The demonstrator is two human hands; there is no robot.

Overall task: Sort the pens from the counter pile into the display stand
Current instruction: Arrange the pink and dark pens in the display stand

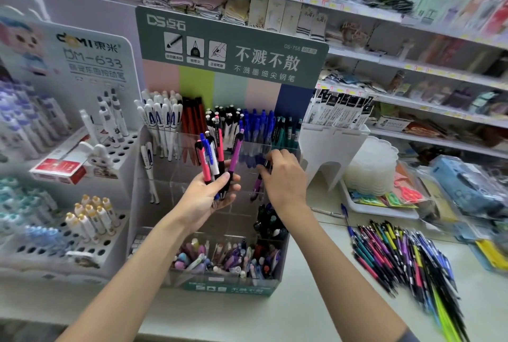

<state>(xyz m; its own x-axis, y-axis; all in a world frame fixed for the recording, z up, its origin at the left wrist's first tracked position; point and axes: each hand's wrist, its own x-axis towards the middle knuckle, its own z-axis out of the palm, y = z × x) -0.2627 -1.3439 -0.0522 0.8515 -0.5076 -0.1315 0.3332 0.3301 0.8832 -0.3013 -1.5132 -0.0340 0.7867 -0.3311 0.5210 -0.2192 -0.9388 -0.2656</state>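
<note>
Both hands work at the stand, apart, each holding pens.

The left hand (pixel 209 198) grips a fanned bunch of pink, blue, white and purple click pens (pixel 217 154), tips down. The right hand (pixel 284 176) pinches the top of one purple pen (pixel 257 186), which hangs tip-down over a clear mid-tier compartment of the green-headed tiered display stand (pixel 233 47). The back tier holds white, red, black, blue and teal pens in separate cells, and the front tier holds mixed pastel pens. Bare white counter (pixel 316 300) lies between the stand's right edge and the loose pile of multicoloured pens (pixel 406 259). A white perforated pen rack (pixel 115 149) stands just beside the stand's left edge.
</note>
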